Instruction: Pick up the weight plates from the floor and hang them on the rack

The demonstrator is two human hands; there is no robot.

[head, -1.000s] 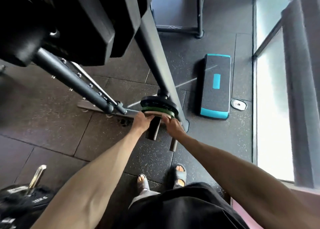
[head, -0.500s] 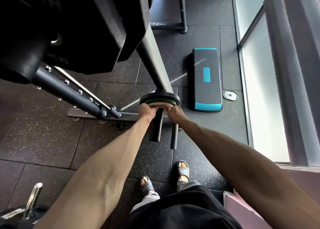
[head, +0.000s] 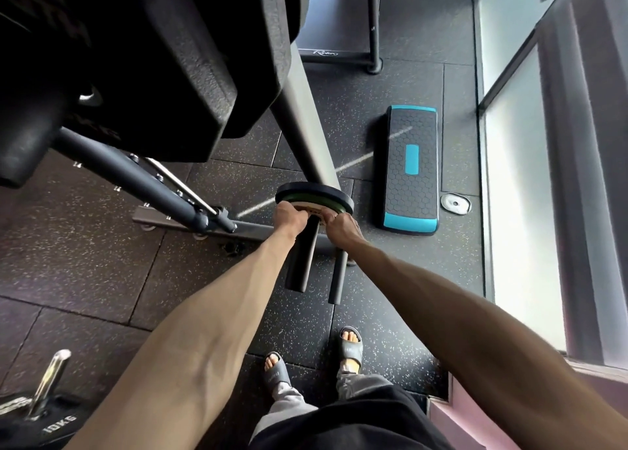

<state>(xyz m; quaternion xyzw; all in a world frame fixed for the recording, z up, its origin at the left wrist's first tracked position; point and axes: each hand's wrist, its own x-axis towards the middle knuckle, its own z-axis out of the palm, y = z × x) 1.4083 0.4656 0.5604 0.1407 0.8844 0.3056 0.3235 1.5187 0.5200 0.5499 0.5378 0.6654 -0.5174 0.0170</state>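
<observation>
A small pale weight plate [head: 311,209] sits on a low peg [head: 302,259] of the grey rack [head: 306,130]. It lies against a green plate [head: 334,208] and a black plate [head: 306,189] behind it. My left hand [head: 289,217] grips the pale plate's left edge and my right hand [head: 341,225] grips its right edge. My fingers hide most of it. A second, thinner peg [head: 338,278] sticks out to the right. Large black plates [head: 163,58] hang higher on the rack at upper left.
A black and teal step platform [head: 412,169] lies on the rubber floor to the right, with a small round metal disc [head: 455,204] beside it. A 10 kg plate on a chrome post [head: 47,381] is at bottom left. Windows line the right side. My sandalled feet stand below the pegs.
Both hands have pushed the pale plate further along the peg, up against the green plate. The view has shifted slightly, so the rack's big plates fill more of the upper left.
</observation>
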